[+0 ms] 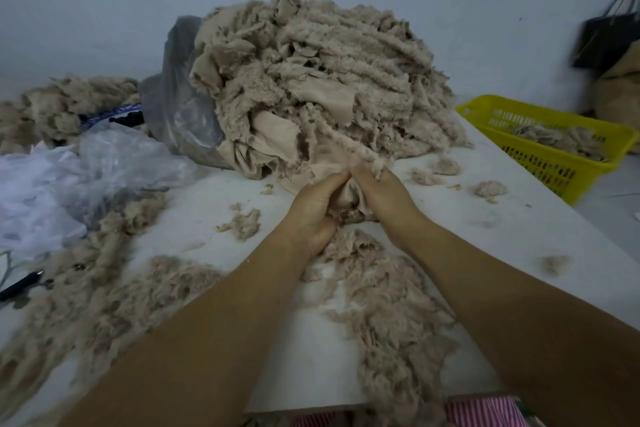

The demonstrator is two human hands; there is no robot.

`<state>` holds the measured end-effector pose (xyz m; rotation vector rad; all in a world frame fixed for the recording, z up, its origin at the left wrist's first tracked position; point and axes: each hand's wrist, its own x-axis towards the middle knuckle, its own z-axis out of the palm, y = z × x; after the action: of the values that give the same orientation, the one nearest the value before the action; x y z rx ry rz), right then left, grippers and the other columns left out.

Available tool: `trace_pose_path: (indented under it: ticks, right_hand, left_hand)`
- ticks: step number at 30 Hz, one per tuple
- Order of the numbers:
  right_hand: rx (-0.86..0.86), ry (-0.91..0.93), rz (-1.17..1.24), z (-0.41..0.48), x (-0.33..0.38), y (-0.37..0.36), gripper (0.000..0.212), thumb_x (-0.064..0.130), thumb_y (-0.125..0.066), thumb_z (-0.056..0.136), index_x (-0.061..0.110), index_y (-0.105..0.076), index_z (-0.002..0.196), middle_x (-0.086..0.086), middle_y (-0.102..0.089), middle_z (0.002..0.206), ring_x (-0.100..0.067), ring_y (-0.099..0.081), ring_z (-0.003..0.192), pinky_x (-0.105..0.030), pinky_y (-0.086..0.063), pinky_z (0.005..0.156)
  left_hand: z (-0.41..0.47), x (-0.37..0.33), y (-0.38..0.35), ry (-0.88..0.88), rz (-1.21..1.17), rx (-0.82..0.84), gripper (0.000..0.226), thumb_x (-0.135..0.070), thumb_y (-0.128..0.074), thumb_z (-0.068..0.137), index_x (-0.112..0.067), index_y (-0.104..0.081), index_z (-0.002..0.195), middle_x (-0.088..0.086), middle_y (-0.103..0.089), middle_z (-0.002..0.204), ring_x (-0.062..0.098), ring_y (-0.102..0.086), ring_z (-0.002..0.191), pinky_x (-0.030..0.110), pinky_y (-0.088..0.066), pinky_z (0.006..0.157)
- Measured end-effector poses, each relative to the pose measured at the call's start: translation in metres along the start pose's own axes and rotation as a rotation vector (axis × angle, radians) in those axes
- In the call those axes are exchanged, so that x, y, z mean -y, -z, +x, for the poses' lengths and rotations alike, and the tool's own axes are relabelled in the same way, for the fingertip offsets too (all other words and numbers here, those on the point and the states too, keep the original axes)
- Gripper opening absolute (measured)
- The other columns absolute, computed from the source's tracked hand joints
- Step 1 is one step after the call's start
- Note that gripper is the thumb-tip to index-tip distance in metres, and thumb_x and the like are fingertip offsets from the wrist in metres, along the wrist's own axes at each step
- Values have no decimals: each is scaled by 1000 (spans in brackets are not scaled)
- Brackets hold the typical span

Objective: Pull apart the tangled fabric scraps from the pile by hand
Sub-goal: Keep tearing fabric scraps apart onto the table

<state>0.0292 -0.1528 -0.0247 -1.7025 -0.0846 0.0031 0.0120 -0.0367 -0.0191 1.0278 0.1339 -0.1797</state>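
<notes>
A big pile of beige fleecy fabric scraps [311, 80] rises at the middle back of the white table [502, 218], spilling out of a grey plastic bag [180, 94]. At the pile's front foot, my left hand [313, 211] and my right hand [384, 194] sit side by side, both gripping one beige fabric scrap [346, 196] that still runs into the pile. The fingers of both hands curl into the cloth. Pulled-off fluffy fibre [391, 305] lies under and behind my wrists.
A yellow plastic basket [554, 163] holding some fluff hangs at the table's right edge. Crumpled clear plastic [69, 177] lies at the left, with loose fluff [86, 288] and a black pen [20, 286] near it. More fluff [52, 107] sits back left. A dark bag [606, 42] hangs far right.
</notes>
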Motion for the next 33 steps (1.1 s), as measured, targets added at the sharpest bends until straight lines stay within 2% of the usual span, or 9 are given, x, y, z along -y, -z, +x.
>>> trace_pose_path:
  ticks: [4, 7, 10, 14, 17, 20, 23, 26, 33]
  right_hand:
    - [-52, -21, 120, 0, 0, 5, 34, 41, -52, 99, 9, -61, 97, -28, -64, 91, -37, -65, 80, -41, -56, 77]
    - [-69, 11, -18, 4, -5, 2, 26, 37, -46, 102, 20, -65, 106, -7, -70, 89, -20, -65, 83, -34, -53, 75]
    - [-94, 35, -77, 9, -8, -1, 25, 42, -40, 104, 38, -58, 88, 18, -61, 86, 0, -59, 81, -19, -50, 70]
    - [-78, 84, -119, 16, -4, -1, 32, 44, -34, 105, 32, -59, 122, 20, -55, 97, 11, -49, 80, 4, -37, 62]
    - [-90, 116, -134, 20, -3, 2, 40, 48, -34, 104, 28, -58, 130, 13, -57, 110, 4, -53, 87, 0, -37, 74]
    - [-126, 109, -102, 25, -1, 5, 43, 49, -36, 103, 25, -59, 131, 2, -63, 126, -11, -56, 104, -25, -42, 94]
    - [-156, -40, 15, 32, 2, 15, 50, 55, -45, 98, 21, -58, 131, 0, -61, 130, -20, -58, 113, -39, -46, 103]
    - [-123, -218, 311, 31, 6, 29, 69, 57, -61, 89, 14, -50, 141, 3, -57, 136, -22, -59, 118, -45, -48, 104]
    - [-53, -128, 265, 18, -5, 21, 19, 48, -60, 94, 35, -67, 106, 9, -69, 118, -9, -67, 104, -36, -54, 94]
  left_hand:
    - [-6, 1, 1, -32, -9, 20, 28, -12, -60, 97, 7, -65, 118, 15, -74, 99, 21, -73, 84, 27, -59, 66]
    - [-9, 0, 3, -54, -36, 75, 24, -13, -59, 96, 3, -67, 113, 11, -76, 94, 19, -74, 84, 27, -59, 68]
    - [-10, -4, 4, -97, -22, 115, 31, -19, -60, 90, 1, -67, 112, 14, -74, 105, 23, -71, 98, 32, -59, 84]
    - [-15, -4, 7, -183, 144, 131, 38, -24, -61, 86, 1, -68, 114, 17, -72, 113, 27, -69, 109, 37, -55, 96]
    - [-19, -5, 13, -238, 292, 131, 37, -24, -61, 90, 1, -67, 117, 16, -73, 113, 25, -69, 106, 34, -57, 92]
    - [-21, -10, 15, -298, 448, 111, 33, -26, -60, 94, 1, -69, 110, 15, -73, 101, 23, -68, 92, 33, -55, 82]
    - [-22, -11, 15, -301, 483, 88, 39, -36, -61, 88, -1, -69, 105, 16, -71, 92, 26, -65, 83, 40, -51, 77]
    - [-21, -7, 11, -245, 381, 59, 18, -26, -56, 99, -16, -68, 107, -3, -77, 92, 10, -71, 78, 24, -57, 67]
    - [-15, -15, 7, -103, -39, -98, 17, -22, -52, 102, -10, -62, 98, 1, -62, 66, 8, -59, 53, 22, -52, 47]
